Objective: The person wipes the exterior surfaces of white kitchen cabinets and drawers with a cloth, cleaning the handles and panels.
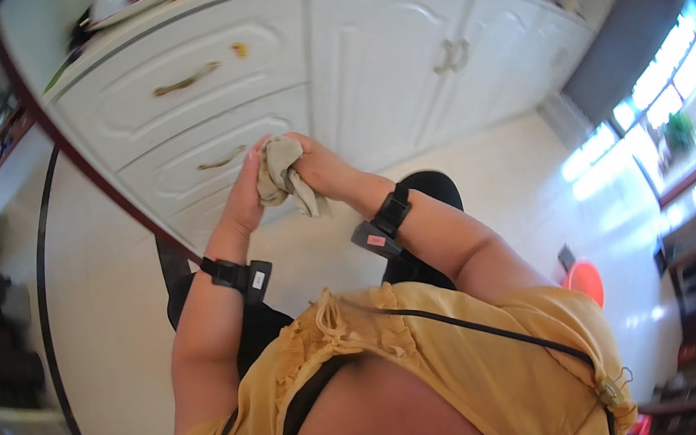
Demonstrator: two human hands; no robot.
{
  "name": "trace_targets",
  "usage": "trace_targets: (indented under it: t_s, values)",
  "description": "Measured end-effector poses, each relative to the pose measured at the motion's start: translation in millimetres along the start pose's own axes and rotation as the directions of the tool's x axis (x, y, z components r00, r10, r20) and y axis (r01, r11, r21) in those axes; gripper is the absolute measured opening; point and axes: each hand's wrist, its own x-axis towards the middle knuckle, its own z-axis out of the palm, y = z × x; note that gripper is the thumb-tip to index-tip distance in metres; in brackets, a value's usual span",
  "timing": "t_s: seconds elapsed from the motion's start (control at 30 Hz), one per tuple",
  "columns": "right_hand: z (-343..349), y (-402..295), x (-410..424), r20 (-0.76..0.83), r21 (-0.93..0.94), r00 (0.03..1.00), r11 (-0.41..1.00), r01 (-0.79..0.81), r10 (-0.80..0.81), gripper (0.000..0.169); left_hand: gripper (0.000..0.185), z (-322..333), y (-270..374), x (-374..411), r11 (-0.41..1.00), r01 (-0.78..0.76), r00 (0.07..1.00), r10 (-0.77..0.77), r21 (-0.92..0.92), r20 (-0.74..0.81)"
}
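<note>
A crumpled beige-grey cloth (280, 168) is bunched between my two hands, in front of the lower drawers. My left hand (245, 188) grips its left side, with the fingers partly hidden behind it. On the other side my right hand (319, 167) has hold of the cloth, and a loose end hangs down beside that hand. Behind the hands stands a white cabinet (367, 68) with panelled drawers and doors. A metal drawer handle (222, 159) shows just left of my left hand, and a small yellow-orange mark (240, 50) is on the top drawer.
Various items lie along the cabinet's countertop (172, 12). A dark red edge (87, 164) runs down the cabinet's left side. An orange-red round object (584, 284) is on the pale tiled floor (498, 196) at the right. Windows (669, 82) are at the far right.
</note>
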Motion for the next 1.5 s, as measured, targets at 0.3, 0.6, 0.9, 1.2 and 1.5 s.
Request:
trace_targets:
  t_s: [0.3,0.6,0.9,1.2,1.5]
  values:
    - [-6.0,-28.4,-61.9,-0.266,-0.554,0.932,0.830,0.060,-0.245,0.026,0.043,74.2,15.1,-19.3,0.767,0.444,0.896,-0.388,-0.462,0.218]
    - [-54.7,-46.1,-114.8,-0.335,-0.704,0.918,0.703,-0.095,-0.212,0.039,0.044,107.1,81.5,74.6,0.683,-0.436,0.898,0.372,0.587,0.234]
    - [-107.4,-23.7,-85.7,-0.266,-0.665,0.954,0.743,-0.077,-0.139,0.024,0.045,110.1,125.1,199.3,-0.754,-0.346,0.690,0.199,0.559,0.696]
    - [-148.8,27.7,-92.4,-0.243,-0.580,0.970,0.801,-0.147,0.002,0.026,0.048,115.0,113.4,252.6,-0.881,-0.226,0.769,0.100,0.416,0.631]
    - [-169.2,26.6,-93.5,-0.199,-0.548,0.980,0.827,-0.124,0.015,0.029,0.042,132.9,115.6,245.4,-0.916,-0.177,0.776,0.096,0.361,0.623]
